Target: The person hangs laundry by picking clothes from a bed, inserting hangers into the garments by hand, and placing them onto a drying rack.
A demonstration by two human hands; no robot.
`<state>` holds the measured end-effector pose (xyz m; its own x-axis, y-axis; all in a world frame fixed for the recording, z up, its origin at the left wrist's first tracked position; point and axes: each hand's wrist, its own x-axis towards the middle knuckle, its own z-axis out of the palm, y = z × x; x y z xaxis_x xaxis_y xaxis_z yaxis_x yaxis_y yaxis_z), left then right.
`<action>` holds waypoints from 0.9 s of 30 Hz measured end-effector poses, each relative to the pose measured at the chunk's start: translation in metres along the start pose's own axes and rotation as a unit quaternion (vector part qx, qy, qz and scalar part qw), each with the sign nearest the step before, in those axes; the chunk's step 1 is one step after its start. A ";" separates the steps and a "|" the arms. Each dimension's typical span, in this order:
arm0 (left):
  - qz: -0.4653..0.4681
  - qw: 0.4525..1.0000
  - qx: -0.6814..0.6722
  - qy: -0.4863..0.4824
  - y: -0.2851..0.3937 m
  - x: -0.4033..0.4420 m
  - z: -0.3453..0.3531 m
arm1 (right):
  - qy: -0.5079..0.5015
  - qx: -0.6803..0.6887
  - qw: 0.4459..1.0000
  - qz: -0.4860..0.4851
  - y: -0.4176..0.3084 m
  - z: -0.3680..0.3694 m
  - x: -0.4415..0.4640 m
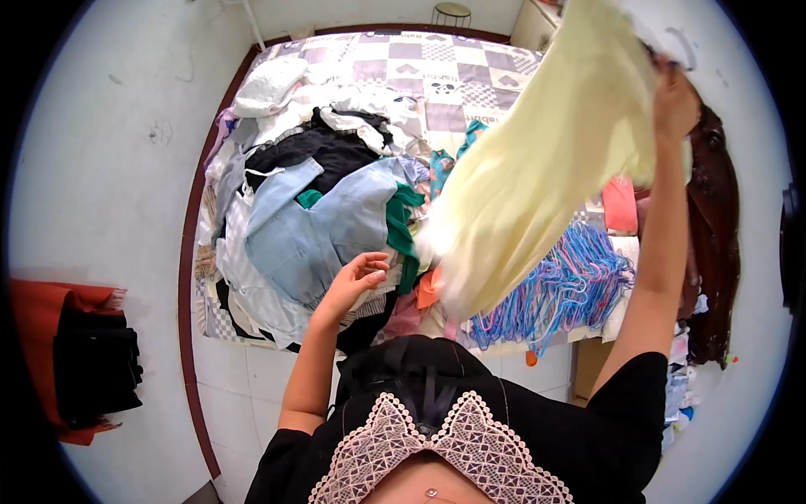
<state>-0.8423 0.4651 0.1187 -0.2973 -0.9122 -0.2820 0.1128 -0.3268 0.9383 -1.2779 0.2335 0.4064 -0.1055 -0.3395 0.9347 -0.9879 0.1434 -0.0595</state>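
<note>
High on the right, my right hand (676, 105) is closed at the upper end of a pale yellow garment (546, 160). The cloth hangs in a long slant down toward the middle, its lower edge blurred. A thin curved shape, perhaps a hanger hook, shows just above that hand. My left hand (357, 286) is raised with fingers apart and slightly bent, holding nothing. It is in front of a light blue denim garment (311, 227) on the clothes heap. Below the yellow cloth lies a pile of blue, pink and purple hangers (554, 286).
A bed with a checked sheet (445, 63) bears the heap, including black clothes (311, 155) and white clothes (273, 88). A coral cloth (620, 204) lies beyond the hangers. Dark brown carved furniture (714, 235) stands right. Orange cloth (38, 336) is at far left; a stool (452, 12) stands behind.
</note>
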 end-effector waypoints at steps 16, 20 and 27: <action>-0.086 0.995 0.025 0.044 -0.017 -0.006 -0.003 | -0.338 0.286 0.896 -0.031 -0.047 0.136 -0.261; -0.101 0.991 0.025 0.087 -0.023 -0.017 -0.018 | -0.495 0.257 0.830 -0.008 -0.045 0.162 -0.382; -0.137 0.982 0.039 0.124 -0.039 -0.031 -0.034 | -0.794 0.034 0.606 -0.043 -0.030 0.127 -0.525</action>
<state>-0.8054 0.4975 0.0844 -0.0650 -0.8283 -0.5566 -0.0144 -0.5569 0.8305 -1.2076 0.2890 -0.1268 0.0244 -0.8168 -0.5764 -0.9942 0.0405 -0.0996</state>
